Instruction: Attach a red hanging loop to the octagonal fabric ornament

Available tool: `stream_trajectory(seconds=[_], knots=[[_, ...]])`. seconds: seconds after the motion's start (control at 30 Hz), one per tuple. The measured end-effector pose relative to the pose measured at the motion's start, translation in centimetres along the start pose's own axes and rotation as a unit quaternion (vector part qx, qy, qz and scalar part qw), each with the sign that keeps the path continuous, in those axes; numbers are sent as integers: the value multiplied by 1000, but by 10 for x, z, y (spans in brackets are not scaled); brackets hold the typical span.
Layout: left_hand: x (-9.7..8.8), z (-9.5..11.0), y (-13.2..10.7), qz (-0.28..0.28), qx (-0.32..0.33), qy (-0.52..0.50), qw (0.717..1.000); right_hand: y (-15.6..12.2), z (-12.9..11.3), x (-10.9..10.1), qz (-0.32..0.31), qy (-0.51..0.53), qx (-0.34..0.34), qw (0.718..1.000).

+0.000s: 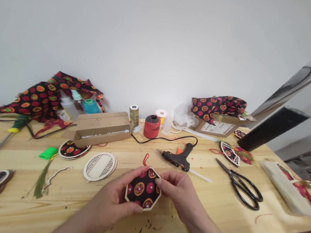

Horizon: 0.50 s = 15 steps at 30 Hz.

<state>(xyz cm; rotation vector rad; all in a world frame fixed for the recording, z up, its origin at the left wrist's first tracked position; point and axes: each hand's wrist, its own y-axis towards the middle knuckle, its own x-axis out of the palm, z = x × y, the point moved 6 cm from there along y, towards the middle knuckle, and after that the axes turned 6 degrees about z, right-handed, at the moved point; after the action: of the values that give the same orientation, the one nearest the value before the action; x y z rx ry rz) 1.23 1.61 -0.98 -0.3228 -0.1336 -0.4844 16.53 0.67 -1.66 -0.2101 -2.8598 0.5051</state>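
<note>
An octagonal wooden ornament faced with black fabric printed in red and orange circles is held over the wooden table. A red loop sticks out of its top. My left hand grips its left edge, thumb on the front. My right hand pinches its upper right edge with fingers closed. A black hot glue gun lies just behind my hands.
Black scissors lie to the right. A round wooden lattice piece, a fabric-covered disc and a cardboard box sit to the left. Thread spools, bottles and patterned fabric line the wall.
</note>
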Motion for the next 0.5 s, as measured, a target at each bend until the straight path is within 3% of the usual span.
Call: stream_trajectory(seconds=[0.17,0.4,0.5], knots=[[-2,-2,0,14,2,-10,1000,-1,1,0,1,10,15,1000],[-7,-2,-1,25,5,-5,1000,-2,-3,5,-53,19,-9,998],[-7,-2,-2,17,12,-2,1000,-1,-4,6,-38,26,-6,999]])
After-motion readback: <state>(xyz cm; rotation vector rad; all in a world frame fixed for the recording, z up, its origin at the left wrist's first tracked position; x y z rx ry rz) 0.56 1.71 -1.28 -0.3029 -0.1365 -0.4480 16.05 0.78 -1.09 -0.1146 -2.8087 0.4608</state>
